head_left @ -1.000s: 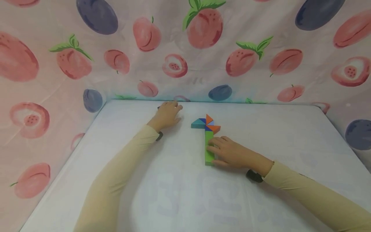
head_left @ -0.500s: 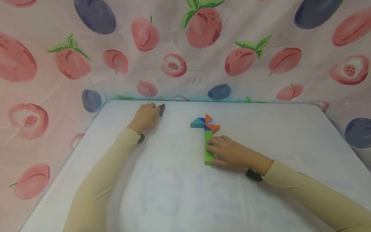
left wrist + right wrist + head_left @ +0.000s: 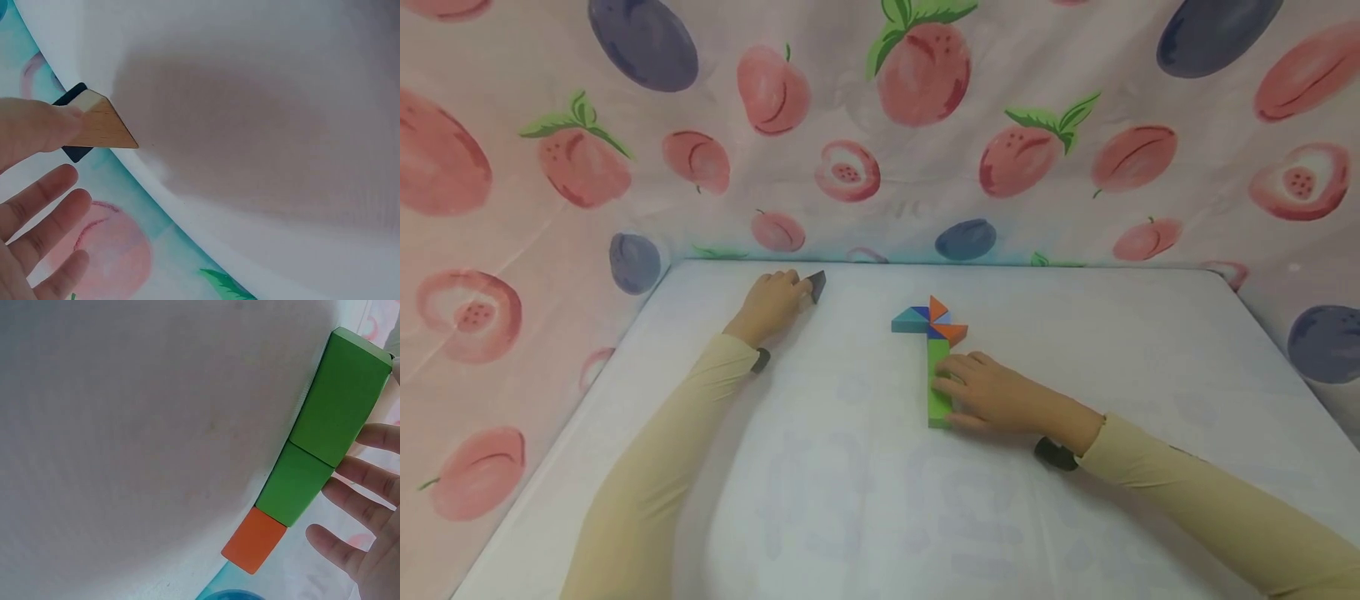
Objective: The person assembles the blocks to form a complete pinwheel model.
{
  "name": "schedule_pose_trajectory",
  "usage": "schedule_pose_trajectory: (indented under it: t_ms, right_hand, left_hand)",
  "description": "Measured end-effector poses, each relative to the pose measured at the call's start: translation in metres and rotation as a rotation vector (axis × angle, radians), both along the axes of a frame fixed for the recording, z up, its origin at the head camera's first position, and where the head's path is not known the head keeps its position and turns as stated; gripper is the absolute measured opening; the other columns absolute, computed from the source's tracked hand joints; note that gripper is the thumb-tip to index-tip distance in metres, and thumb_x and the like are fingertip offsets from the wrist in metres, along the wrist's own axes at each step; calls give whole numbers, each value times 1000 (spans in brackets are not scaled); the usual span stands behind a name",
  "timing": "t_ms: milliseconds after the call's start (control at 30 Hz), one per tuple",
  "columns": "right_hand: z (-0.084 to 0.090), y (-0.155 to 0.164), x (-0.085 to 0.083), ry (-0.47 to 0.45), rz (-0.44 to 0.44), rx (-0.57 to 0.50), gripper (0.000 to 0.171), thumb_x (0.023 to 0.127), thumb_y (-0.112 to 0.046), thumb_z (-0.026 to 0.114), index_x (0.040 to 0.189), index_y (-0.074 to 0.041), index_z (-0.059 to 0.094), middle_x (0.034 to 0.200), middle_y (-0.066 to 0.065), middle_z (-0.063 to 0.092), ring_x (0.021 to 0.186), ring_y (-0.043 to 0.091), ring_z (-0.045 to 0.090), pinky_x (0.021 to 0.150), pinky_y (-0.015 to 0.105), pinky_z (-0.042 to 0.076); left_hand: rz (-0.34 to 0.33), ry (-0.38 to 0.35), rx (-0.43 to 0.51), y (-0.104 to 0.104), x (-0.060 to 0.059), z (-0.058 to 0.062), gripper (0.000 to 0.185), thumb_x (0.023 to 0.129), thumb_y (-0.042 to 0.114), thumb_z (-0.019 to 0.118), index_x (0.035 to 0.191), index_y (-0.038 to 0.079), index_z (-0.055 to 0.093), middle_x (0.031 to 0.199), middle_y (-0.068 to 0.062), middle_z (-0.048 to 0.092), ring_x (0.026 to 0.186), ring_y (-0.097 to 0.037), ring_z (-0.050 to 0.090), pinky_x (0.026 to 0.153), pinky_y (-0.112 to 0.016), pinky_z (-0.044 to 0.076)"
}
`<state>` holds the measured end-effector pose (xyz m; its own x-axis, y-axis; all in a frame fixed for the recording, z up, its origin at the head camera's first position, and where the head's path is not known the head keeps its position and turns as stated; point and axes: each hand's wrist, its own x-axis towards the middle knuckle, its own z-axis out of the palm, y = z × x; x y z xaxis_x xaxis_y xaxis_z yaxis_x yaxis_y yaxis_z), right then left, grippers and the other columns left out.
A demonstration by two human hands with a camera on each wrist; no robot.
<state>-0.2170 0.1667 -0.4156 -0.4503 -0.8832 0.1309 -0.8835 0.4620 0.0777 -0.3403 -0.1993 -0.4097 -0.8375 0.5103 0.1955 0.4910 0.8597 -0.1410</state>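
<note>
My left hand is near the table's back edge and pinches a dark triangular block at its fingertips. In the left wrist view the thumb presses on this block, which shows a bare wood face, while the other fingers are spread. My right hand rests with straight fingers on a stem of two green blocks, also seen in the right wrist view as green blocks. Above the stem sits a pinwheel of teal, blue and orange triangles.
The white table is walled on three sides by a fruit-print cloth. An orange block adjoins the green stem's far end. Both wrists wear dark bands.
My left hand has drawn back to the left along the table's back edge, and the dark triangular block now shows at its fingertips. The right hand has stayed on the green stem.
</note>
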Motion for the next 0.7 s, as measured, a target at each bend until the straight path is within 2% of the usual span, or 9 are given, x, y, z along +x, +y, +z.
schedule_pose_trajectory:
  t_ms: [233,500,700]
  right_hand:
    - [-2,0,-1,37,28,-27,41,90,-40,58,117,-10,56,118,8,56,113,21,50,91,42,46]
    - [-3,1,-1,20,15,-8,40,90,-38,57,119,-10,55,119,7,55,115,20,49,93,41,45]
    - [-2,1,-1,21,13,-3,40,91,-38,57,119,-10,55,119,7,55,114,20,49,93,41,45]
  left_hand:
    - [-5,-5,-8,-1,0,-1,19,88,16,62,104,5,62,95,-15,61,85,-31,60,81,-45,49]
    - [-12,0,13,0,0,-3,17,91,16,59,100,3,64,92,-14,62,86,-31,60,86,-46,49]
    - [-38,8,3,0,1,-2,17,89,18,62,94,2,64,89,-12,62,85,-29,61,87,-45,49]
